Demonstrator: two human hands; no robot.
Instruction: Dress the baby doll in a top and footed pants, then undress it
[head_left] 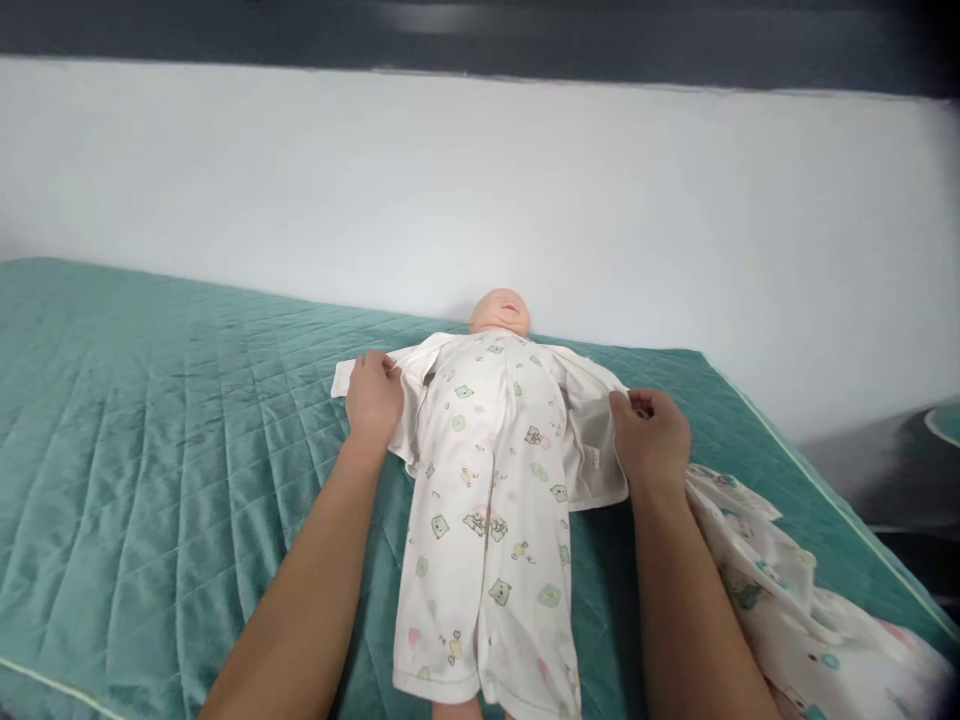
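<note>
You have a teal quilt (187,450), diamond-stitched, with pale yellow-green edging. Your doll's white outfit (525,520) carries green bears and pink and yellow motifs; toward the quilt's near right corner, white cloth (810,600) shows teal spots.

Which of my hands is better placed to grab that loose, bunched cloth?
Probably your right hand: the bunched cloth lies beside its forearm. Your left hand is across the doll, at the white sleeve. The right would first need to let go of the white flap.
</note>
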